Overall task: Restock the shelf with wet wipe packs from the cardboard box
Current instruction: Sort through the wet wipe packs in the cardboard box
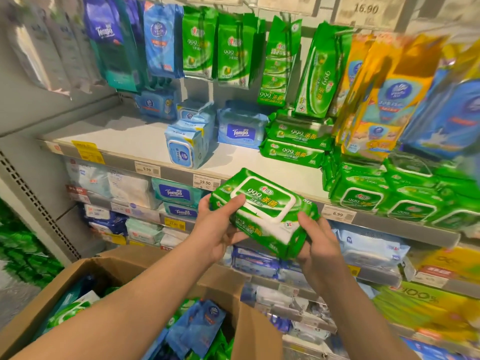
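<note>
Two bare forearms, no sleeves visible; left grip, right grip ungloved, ringless.

Green wipe pack tilted before shelf

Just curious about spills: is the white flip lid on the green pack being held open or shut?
Shut. The white lid lies flat against the green pack, gripped by both hands.

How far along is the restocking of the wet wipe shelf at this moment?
Partly done. Green packs already lie stacked on the shelf. In hand: the left hand and right hand grip one green pack in front of the shelf edge, not yet placed. Left: the cardboard box still holds blue and green packs, and the shelf's left part is bare.
</note>
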